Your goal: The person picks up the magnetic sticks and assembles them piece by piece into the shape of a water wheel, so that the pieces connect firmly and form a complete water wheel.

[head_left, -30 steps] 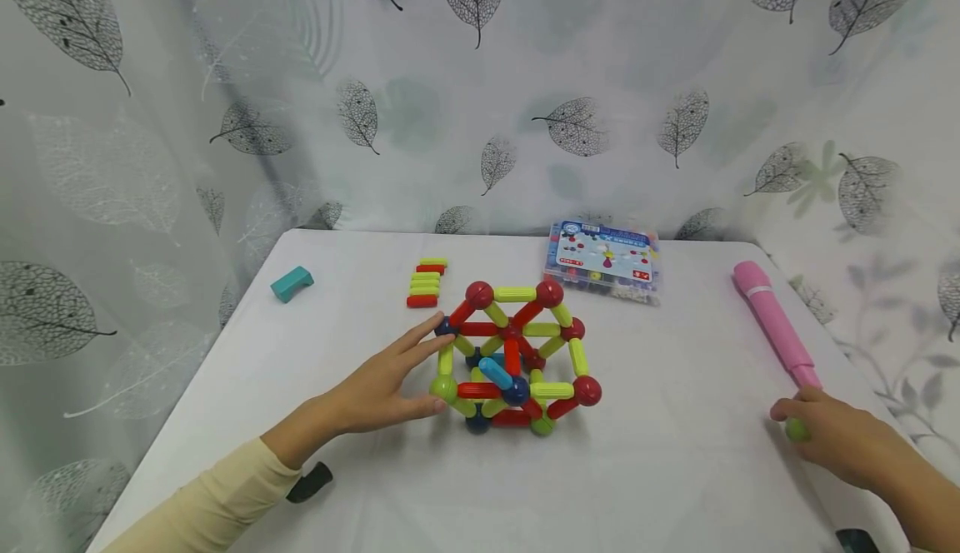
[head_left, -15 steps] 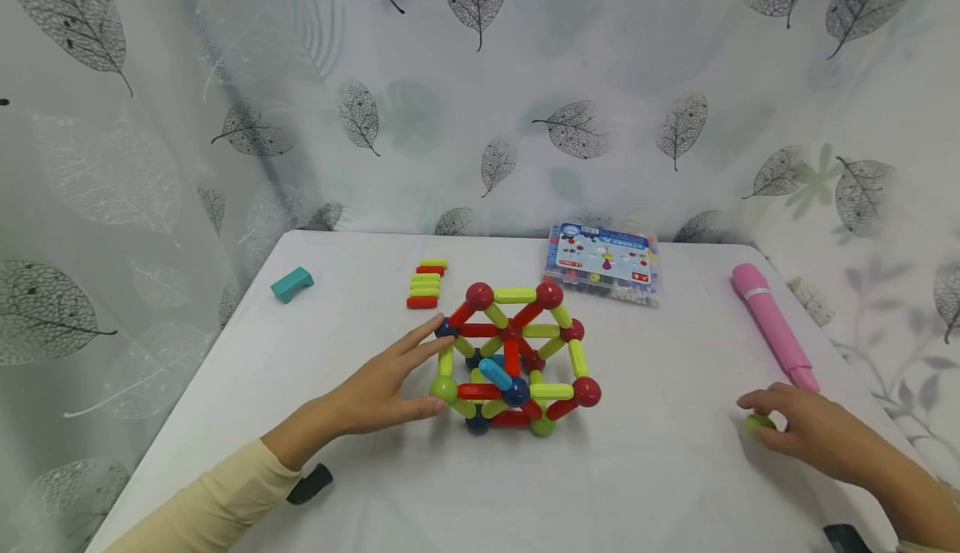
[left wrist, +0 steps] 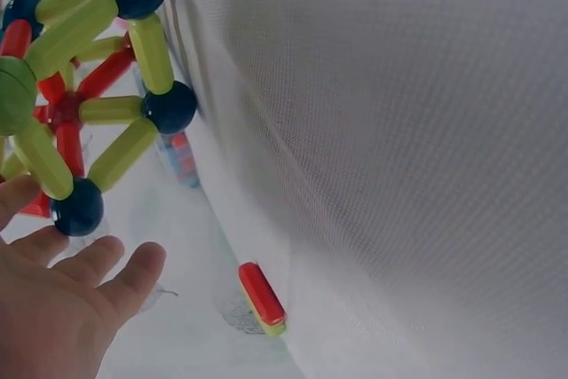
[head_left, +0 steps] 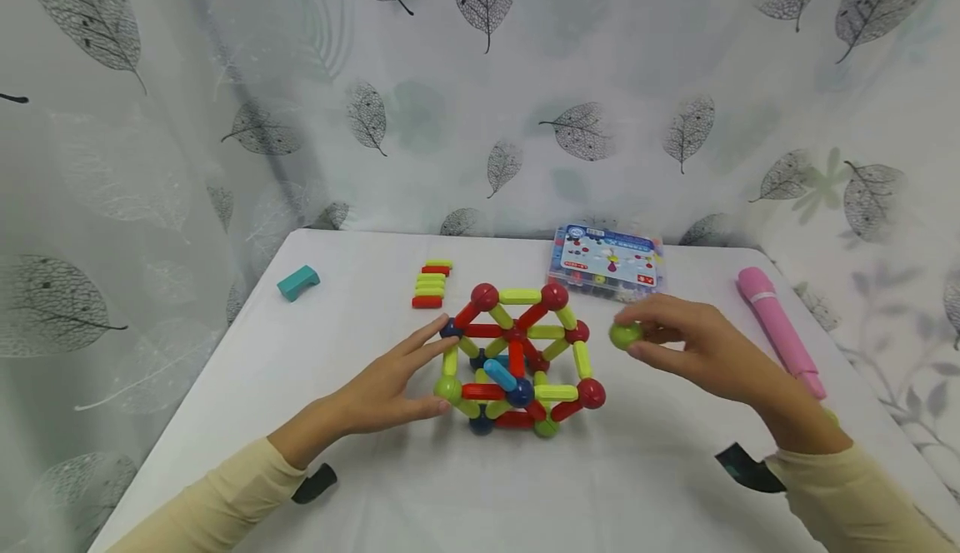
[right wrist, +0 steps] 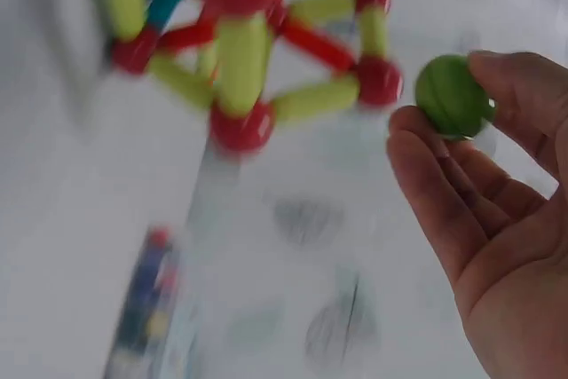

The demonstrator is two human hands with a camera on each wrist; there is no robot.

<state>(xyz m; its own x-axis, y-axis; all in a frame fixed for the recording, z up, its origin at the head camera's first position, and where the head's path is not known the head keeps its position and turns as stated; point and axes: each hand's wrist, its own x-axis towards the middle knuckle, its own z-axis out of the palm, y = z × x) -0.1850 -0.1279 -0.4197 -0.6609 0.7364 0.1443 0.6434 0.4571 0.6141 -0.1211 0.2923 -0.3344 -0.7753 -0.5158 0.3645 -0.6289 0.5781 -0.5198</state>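
Green ball [head_left: 624, 335] pinched beside rod-and-ball frame [head_left: 517, 357].

Green ball [head_left: 624, 335], pink pen [head_left: 780, 330], leaf-patterned curtain [head_left: 480, 87]

From my head camera I see my left hand [head_left: 390, 382] resting flat-fingered against the left side of the rod-and-ball structure [head_left: 519, 359] on the white table [head_left: 645, 470]. My right hand [head_left: 693, 349] pinches a green ball [head_left: 623, 335] just right of the structure's upper corner. A pink pen [head_left: 780, 330] lies far right, a toy box [head_left: 607, 256] behind, loose rods [head_left: 431, 284] and a teal block [head_left: 298, 281] back left.
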